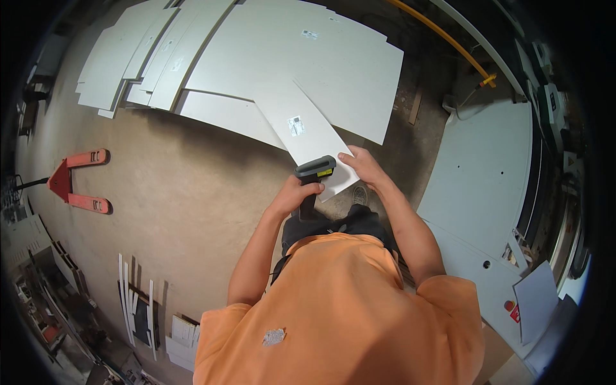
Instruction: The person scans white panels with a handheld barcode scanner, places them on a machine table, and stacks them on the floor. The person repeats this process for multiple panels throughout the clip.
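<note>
Your left hand (298,194) has its grip wrapped round the handle of the dark scanner (314,169), whose head sits over the near end of the narrow white board (324,144). Your right hand (363,167) pinches that board's near right edge, thumb on top, the rest of the grip partly hidden. If that one-sided pinch slackens, the board could twist or drop a corner toward your shoe (360,195). Tilting the scanner carelessly could knock or scuff the board's face. Farther along lies the board's label (295,126); a bad angle could spoil a reading. The far end overlaps the large white panels (289,54), though whether it rests on them is hard to tell; if it does, dragging it could scratch both. Well off to your left stands a red pallet jack (61,182).
</note>
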Demonstrator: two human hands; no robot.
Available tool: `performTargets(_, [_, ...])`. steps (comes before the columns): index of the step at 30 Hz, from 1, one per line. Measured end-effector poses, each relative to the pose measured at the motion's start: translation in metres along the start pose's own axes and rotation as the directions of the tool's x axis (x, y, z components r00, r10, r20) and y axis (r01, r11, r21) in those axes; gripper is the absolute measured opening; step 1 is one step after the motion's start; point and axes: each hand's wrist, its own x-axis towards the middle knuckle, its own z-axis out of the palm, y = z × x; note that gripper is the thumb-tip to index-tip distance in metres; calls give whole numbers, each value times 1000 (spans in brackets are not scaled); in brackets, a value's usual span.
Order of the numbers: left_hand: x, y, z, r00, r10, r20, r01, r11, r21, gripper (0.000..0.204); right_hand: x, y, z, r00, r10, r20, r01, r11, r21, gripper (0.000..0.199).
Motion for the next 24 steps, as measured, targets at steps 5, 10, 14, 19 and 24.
performTargets(5, [-42,40,51,994,-107,-31,102,758,644,28,-100,-2,-92,994,-78,-71,73,995,-71,34])
performTargets(10, [-30,85,143,984,123,127,-170,467,868,28,-190,1,-211,975,-190,-111,163,963,-216,35])
performTargets(14, [-2,102,242,972,152,181,-227,388,893,24,-235,14,-297,954,-271,-130,241,947,-213,34])
performTargets(19, [29,122,336,978,35,207,-208,287,935,31,-264,20,-368,932,-321,-169,273,928,-253,35])
performTargets(24, [64,140,389,986,-69,152,-135,198,971,30,-268,18,-420,954,-248,-170,215,958,-188,36])
